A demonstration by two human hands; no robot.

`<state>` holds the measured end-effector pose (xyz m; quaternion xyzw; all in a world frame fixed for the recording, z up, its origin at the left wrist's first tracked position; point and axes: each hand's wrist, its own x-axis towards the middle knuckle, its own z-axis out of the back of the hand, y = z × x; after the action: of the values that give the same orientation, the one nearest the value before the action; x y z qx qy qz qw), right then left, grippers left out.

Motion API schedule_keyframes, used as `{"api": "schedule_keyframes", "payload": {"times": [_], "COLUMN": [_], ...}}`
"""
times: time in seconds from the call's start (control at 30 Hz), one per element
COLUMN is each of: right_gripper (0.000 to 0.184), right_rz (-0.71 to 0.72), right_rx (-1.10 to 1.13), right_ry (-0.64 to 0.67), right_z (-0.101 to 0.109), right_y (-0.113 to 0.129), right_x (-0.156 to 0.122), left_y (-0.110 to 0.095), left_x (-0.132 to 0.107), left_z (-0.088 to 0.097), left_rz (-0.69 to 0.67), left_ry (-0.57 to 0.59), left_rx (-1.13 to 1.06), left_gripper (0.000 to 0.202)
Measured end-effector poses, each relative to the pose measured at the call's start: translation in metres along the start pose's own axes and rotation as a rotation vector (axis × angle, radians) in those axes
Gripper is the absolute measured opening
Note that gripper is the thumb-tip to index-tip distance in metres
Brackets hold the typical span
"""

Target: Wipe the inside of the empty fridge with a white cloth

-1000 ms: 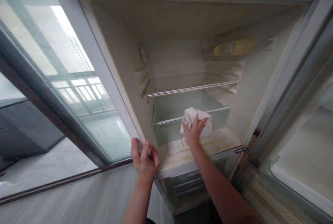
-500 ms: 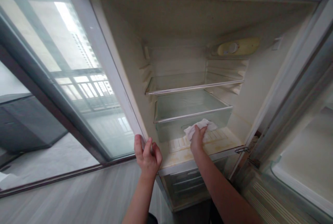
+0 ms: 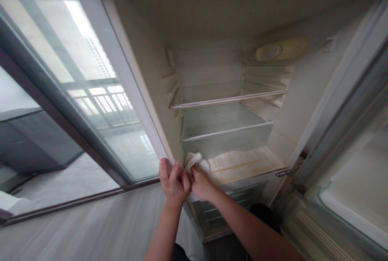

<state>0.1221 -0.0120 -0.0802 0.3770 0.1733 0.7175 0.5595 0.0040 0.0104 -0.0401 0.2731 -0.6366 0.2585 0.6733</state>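
An open, empty fridge (image 3: 142, 103) stands in front of me, its inside yellowed and stained. My left hand (image 3: 172, 181) grips the left front edge of the fridge frame, fingers curled round it. My right hand (image 3: 200, 183) presses a crumpled white cloth (image 3: 195, 160) onto the stained floor panel (image 3: 242, 163) at its front left corner, right beside my left hand. Above it sit a clear drawer (image 3: 227, 139) and a glass shelf (image 3: 227, 96).
A thermostat dial housing (image 3: 280, 49) is high on the right inner wall. The open fridge door (image 3: 354, 188) hangs at the right. A sliding glass door (image 3: 75, 91) with a balcony beyond fills the left. A lower compartment (image 3: 224, 212) lies under the floor panel.
My right hand has slid the cloth from the drawer front down onto the floor panel and leftward to the front left corner. My left hand has kept its grip on the frame.
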Motion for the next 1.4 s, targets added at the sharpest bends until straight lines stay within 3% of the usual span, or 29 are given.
{"api": "schedule_keyframes", "payload": {"times": [0.1, 0.17, 0.27, 0.43, 0.53, 0.6, 0.7, 0.9, 1.03, 1.13, 1.23, 1.4], "right_gripper": [0.044, 0.047, 0.043, 0.050, 0.055, 0.057, 0.054, 0.042, 0.050, 0.053, 0.054, 0.047], "right_rz": [0.075, 0.044, -0.105, -0.391, -0.468, -0.469, -0.442, -0.126, 0.045, 0.091, 0.119, 0.222], "right_rx": [-0.219, -0.317, -0.471, -0.841, -0.966, -1.021, -1.048, -0.717, -0.490, -0.483, -0.518, -0.472], "right_ry": [0.095, 0.055, -0.073, -0.363, -0.521, -0.573, -0.566, -0.346, -0.226, -0.109, -0.050, -0.078], "right_z": [0.036, 0.056, 0.089, 0.155, 0.172, 0.167, 0.141, 0.070, 0.011, -0.024, -0.034, -0.011], "right_y": [-0.011, -0.025, -0.060, -0.138, -0.166, -0.167, -0.148, -0.072, -0.021, -0.001, -0.002, -0.024], "right_x": [-0.028, -0.045, -0.067, -0.102, -0.119, -0.124, -0.120, -0.105, -0.092, -0.078, -0.073, -0.087], "left_y": [0.001, 0.001, 0.000, -0.003, -0.004, -0.005, -0.005, -0.004, -0.004, -0.006, -0.006, -0.003], "left_x": [-0.006, -0.007, -0.005, -0.002, -0.001, -0.001, -0.002, -0.010, -0.010, -0.008, -0.007, -0.012], "left_z": [0.000, 0.001, 0.001, 0.003, 0.003, 0.003, 0.003, 0.004, 0.004, 0.005, 0.006, 0.007], "left_rz": [-0.004, -0.007, -0.021, -0.020, -0.013, -0.009, 0.001, 0.053, 0.062, 0.053, 0.046, 0.050], "left_ry": [0.010, 0.021, 0.029, 0.031, 0.032, 0.031, 0.030, 0.071, 0.093, 0.100, 0.099, 0.125], "left_rx": [0.004, 0.007, 0.014, 0.016, 0.015, 0.015, 0.019, 0.041, 0.034, 0.036, 0.036, 0.044], "left_gripper": [0.074, 0.076, 0.079, 0.083, 0.083, 0.082, 0.078, 0.051, 0.038, 0.032, 0.031, 0.031]}}
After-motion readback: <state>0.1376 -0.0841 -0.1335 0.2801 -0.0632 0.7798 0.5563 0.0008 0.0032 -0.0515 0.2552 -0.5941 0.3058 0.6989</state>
